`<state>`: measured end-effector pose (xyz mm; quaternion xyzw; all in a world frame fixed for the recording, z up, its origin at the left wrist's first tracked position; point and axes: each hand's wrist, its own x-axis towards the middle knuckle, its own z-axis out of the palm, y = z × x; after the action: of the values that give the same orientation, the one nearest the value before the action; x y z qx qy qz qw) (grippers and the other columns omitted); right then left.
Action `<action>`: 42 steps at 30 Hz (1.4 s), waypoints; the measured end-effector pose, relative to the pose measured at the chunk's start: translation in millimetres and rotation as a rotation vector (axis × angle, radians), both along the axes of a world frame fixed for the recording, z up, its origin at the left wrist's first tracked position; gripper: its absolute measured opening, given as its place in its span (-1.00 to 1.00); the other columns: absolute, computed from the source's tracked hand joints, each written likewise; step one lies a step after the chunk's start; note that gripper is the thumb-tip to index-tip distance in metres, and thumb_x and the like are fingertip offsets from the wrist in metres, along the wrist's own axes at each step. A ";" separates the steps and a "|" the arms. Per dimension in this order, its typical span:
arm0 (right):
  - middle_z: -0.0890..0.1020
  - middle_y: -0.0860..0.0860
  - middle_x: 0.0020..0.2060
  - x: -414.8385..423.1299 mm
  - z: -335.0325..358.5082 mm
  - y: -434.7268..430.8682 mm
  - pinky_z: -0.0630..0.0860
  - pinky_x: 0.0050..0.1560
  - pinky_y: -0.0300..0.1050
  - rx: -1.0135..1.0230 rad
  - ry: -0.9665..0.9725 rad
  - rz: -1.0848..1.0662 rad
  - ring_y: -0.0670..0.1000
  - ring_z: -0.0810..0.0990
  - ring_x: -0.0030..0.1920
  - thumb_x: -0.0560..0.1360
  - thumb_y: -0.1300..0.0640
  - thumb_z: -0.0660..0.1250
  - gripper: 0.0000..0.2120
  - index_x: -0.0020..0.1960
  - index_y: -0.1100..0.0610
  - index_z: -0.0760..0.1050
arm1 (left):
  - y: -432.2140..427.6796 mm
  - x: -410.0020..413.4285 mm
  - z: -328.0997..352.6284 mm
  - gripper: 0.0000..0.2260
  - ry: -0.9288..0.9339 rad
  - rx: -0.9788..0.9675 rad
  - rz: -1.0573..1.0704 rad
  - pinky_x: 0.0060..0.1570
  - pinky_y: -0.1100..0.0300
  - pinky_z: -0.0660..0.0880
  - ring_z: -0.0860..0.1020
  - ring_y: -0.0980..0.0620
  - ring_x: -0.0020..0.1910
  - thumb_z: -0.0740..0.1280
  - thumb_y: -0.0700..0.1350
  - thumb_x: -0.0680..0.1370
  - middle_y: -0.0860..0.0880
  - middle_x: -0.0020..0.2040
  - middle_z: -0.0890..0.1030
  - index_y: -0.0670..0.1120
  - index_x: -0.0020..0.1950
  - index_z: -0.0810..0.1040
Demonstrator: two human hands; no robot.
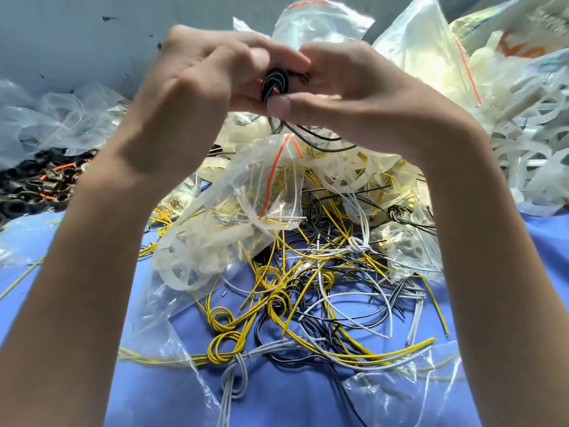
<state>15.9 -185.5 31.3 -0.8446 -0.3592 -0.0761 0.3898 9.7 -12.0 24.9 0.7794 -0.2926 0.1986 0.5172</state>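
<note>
The black wire coil (274, 83) is pinched between the left hand (197, 84) and the right hand (357, 97), and its loops are best held tight while the loose end is tucked in.

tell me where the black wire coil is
Head view, upper centre: the black wire coil is pinched between the left hand and right hand.

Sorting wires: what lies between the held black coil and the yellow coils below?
Head view: a clear plastic bag with a red strip, between black coil and yellow coils.
</note>
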 end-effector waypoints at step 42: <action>0.67 -0.16 -0.38 10.6 5.3 -54.2 0.35 -0.39 -0.20 -0.085 -0.018 -0.250 -0.05 0.46 -0.38 0.42 -0.01 0.43 -0.92 -0.19 -0.03 0.65 | -12.4 3.1 -26.1 -0.68 0.033 0.837 0.296 -0.20 0.15 0.44 0.51 0.03 -0.22 0.34 0.29 0.30 0.09 -0.22 0.51 0.11 -0.13 0.44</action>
<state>26.5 -239.8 36.6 -0.8977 -0.2573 -0.1163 0.3381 12.8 -24.4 -1.2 0.9582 -0.2248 0.1225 0.1277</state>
